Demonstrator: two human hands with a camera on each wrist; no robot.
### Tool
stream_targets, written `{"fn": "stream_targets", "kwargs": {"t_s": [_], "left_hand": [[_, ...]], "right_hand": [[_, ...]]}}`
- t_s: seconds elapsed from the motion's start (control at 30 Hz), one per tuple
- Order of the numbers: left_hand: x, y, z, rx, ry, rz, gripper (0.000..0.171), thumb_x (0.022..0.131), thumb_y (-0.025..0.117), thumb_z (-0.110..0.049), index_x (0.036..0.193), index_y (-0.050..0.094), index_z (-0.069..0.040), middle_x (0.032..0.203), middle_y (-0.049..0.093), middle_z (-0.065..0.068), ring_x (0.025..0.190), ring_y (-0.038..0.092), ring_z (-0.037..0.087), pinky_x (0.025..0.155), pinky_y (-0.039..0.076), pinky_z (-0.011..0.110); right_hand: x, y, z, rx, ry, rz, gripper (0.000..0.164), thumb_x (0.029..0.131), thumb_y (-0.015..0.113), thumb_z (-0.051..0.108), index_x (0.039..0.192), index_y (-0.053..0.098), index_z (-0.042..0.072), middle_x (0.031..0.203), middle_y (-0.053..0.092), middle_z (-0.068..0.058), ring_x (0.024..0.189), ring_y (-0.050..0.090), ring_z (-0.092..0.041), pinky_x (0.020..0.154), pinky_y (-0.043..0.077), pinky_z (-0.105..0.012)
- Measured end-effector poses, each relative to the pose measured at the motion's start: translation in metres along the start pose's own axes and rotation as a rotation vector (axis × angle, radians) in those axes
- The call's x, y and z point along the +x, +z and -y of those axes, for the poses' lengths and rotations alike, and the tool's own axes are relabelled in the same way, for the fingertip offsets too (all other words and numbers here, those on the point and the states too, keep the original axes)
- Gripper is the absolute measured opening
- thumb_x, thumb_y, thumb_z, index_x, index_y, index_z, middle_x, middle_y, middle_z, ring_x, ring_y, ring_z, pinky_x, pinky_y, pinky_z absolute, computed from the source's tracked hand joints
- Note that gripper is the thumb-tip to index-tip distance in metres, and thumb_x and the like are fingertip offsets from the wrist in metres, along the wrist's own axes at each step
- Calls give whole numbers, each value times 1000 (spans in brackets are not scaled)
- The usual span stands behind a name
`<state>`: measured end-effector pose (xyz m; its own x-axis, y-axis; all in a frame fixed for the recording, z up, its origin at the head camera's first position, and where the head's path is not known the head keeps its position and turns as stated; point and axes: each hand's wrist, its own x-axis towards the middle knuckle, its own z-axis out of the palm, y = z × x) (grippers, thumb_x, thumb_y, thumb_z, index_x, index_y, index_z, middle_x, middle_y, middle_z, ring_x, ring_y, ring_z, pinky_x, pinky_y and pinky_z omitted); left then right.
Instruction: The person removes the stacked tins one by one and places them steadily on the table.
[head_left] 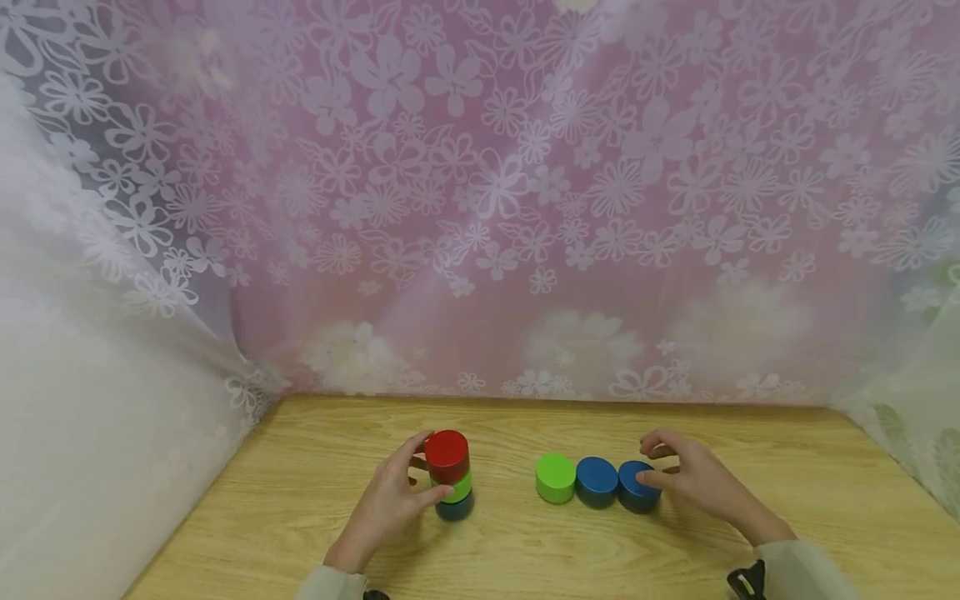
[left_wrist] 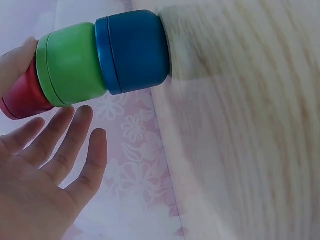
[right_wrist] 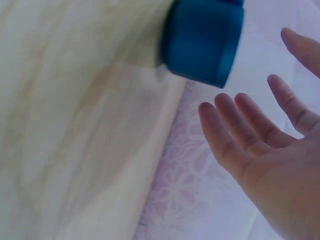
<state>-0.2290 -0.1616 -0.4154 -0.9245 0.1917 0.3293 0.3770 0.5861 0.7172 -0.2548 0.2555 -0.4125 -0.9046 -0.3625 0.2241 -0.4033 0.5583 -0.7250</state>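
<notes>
A stack of three round tins stands upright: a red tin (head_left: 447, 454) on top, a green tin (left_wrist: 72, 65) in the middle and a dark blue tin (left_wrist: 135, 50) at the bottom. My left hand (head_left: 388, 492) is around the stack's upper part, thumb in front and fingers loosely spread on the far side; firm contact cannot be told. To the right, a second green tin (head_left: 556, 479), a blue tin (head_left: 597, 482) and another blue tin (head_left: 637, 492) stand in a row. At the row's right end is my right hand (head_left: 693, 479), fingers parted and apart from the tin in the right wrist view.
The tins stand on a wood-grain table (head_left: 510, 550). Behind it hangs a pink floral curtain (head_left: 525, 250), meeting the table's back edge. Pale sheeting (head_left: 90, 400) closes off the left side, and more patterned sheeting (head_left: 915, 400) hangs at the right.
</notes>
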Motion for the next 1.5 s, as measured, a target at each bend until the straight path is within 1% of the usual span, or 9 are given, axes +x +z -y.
{"fn": "stream_targets", "kwargs": {"t_s": [0.13,0.3,0.5,0.63,0.8,0.97,1.17,1.3,1.5], "left_hand": [[-1,-1,1,-2,-4,6,78,78,91,-18,143,51,-1,120,64,9,100,64,23,77,54,37],[-2,-2,3,13,13,16,77,78,91,-18,143,52,-2,119,64,9,98,63,23,75,54,36],[-3,-2,4,10,18,41,74,79,90,-18,141,53,-2,118,65,9,98,64,24,75,55,36],[-4,-1,6,-9,12,50,72,79,90,-17,139,53,-1,118,66,11,99,65,26,77,56,36],[-8,1,9,-37,-21,82,74,80,89,-17,140,51,4,120,65,15,100,65,29,80,58,41],[-8,2,11,-59,-40,93,75,80,89,-16,141,50,4,121,64,16,101,65,31,82,58,44],[-7,1,10,-66,-53,95,76,80,89,-18,141,50,4,121,64,18,100,66,34,80,58,46],[-8,2,10,-67,-51,105,75,80,89,-18,141,50,5,122,64,20,99,66,35,80,57,48],[-9,3,11,-77,-52,118,73,81,88,-15,139,49,6,122,63,21,99,66,35,82,57,51]], "right_hand": [[4,-1,8,9,-12,-55,34,92,75,9,118,59,-4,120,61,-24,109,61,-45,81,58,-46],[10,3,21,16,-45,-103,36,93,75,9,123,59,-4,123,61,-22,111,61,-42,83,58,-44],[18,10,40,37,-93,-132,38,92,76,9,125,61,-1,125,62,-19,111,62,-38,86,56,-51],[25,17,48,70,-120,-133,40,93,75,8,129,60,-1,126,62,-19,112,61,-40,88,54,-54],[30,28,56,110,-143,-109,44,94,73,8,134,57,-2,130,61,-20,115,59,-41,91,53,-56],[37,37,67,142,-162,-99,44,94,73,11,134,58,-1,130,61,-19,116,59,-40,92,53,-54],[44,47,79,159,-195,-85,44,94,74,10,134,59,-1,131,61,-19,117,59,-40,93,53,-53],[48,53,85,168,-224,-70,44,94,74,10,134,58,-2,131,60,-20,117,59,-41,93,53,-54],[52,60,90,165,-235,-57,45,93,74,8,134,58,-2,131,60,-20,117,59,-40,93,53,-53]]}}
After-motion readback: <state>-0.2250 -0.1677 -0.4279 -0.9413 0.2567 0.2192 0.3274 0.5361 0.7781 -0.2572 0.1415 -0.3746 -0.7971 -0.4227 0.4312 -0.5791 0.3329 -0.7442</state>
